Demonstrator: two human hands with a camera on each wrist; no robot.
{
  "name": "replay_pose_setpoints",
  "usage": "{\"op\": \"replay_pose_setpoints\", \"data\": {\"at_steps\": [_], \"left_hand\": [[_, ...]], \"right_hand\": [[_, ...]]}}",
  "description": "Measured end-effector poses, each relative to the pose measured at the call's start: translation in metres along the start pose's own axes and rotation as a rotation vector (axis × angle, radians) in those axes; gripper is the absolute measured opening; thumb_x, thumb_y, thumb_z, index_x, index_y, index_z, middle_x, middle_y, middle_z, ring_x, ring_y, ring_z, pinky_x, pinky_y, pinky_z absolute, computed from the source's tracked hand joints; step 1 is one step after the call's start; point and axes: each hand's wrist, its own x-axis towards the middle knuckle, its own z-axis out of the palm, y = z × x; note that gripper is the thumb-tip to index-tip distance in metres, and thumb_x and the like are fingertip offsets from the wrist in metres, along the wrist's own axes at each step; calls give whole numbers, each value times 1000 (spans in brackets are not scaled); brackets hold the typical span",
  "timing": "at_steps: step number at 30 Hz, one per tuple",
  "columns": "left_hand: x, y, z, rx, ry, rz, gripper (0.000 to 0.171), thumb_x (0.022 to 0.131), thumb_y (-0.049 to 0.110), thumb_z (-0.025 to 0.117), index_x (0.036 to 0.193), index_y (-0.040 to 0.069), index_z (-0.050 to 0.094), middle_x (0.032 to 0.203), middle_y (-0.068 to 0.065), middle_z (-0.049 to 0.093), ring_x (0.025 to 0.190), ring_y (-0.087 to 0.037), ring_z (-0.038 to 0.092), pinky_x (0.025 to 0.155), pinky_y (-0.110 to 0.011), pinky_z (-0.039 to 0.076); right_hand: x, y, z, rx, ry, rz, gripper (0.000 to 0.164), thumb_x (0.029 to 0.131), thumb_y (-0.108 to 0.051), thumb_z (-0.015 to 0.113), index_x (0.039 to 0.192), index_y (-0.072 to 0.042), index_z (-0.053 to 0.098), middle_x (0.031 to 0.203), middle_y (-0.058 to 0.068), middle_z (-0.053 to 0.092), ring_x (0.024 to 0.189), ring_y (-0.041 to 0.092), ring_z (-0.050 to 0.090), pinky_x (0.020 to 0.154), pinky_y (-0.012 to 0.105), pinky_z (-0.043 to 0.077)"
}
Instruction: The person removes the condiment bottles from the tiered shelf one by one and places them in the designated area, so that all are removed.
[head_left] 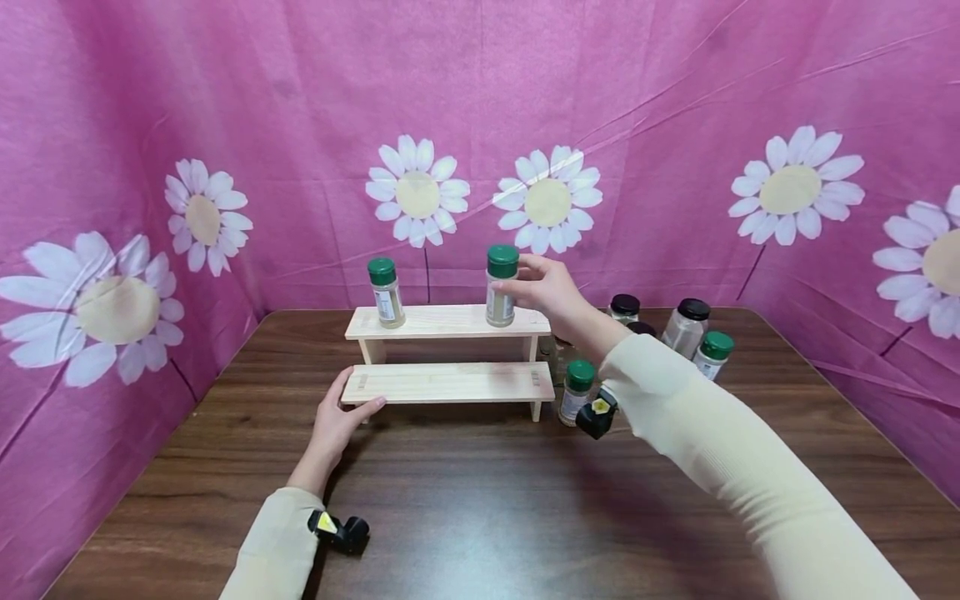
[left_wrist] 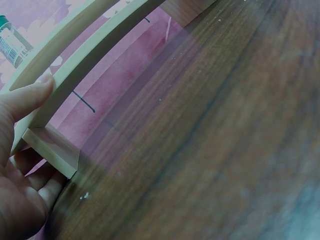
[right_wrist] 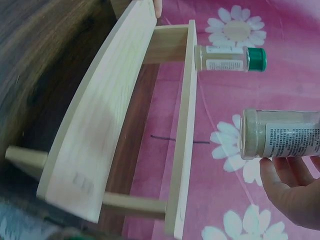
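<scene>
My right hand (head_left: 551, 292) grips a green-capped spice jar (head_left: 501, 287) upright over the right part of the upper tier (head_left: 450, 320) of a wooden two-step rack. In the right wrist view a gap shows between the held jar's base (right_wrist: 248, 135) and that tier. A second green-capped spice jar (head_left: 387, 296) stands on the upper tier's left part. With the thumb over the front edge and the fingers round the end, my left hand (head_left: 341, 417) holds the left end of the lower tier (head_left: 453, 383).
Right of the rack, a green-capped jar (head_left: 576, 396) stands on the brown wooden table (head_left: 465, 500). Behind my right forearm are another green-capped jar (head_left: 712, 354) and several black-capped jars, including a clear one (head_left: 684, 329). A pink flowered cloth (head_left: 480, 100) hangs behind the table.
</scene>
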Motion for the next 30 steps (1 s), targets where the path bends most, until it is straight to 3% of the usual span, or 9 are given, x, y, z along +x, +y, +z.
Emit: {"op": "replay_pose_setpoints", "data": {"at_steps": [7,14,24,30], "left_hand": [[0,-1,0,-6,-1,2,73,71,7,71,131,6,30,121,-14,41,104,-19,37,87,-29,27],[1,-1,0,7,1,-7,74,70,8,71,132,6,30,123,-14,39,108,-21,35,90,-31,25],[1,0,0,12,6,-6,75,71,8,71,133,6,29,125,-14,38,110,-21,34,91,-31,24],[1,-1,0,17,5,-10,74,71,8,71,132,7,29,124,-14,39,109,-21,35,90,-30,25]], "right_hand": [[-7,0,-23,-38,20,18,49,76,-11,65,121,-2,47,113,19,49,103,28,47,83,37,40],[-14,5,-46,-1,45,31,50,76,-10,66,120,-1,46,110,17,49,100,29,48,83,40,40],[-25,9,-77,-125,123,24,52,76,-18,67,121,-2,46,106,13,50,99,25,48,82,37,41],[-34,13,-94,-91,140,6,49,75,-16,68,118,-4,49,95,4,56,91,17,52,76,31,44]]}}
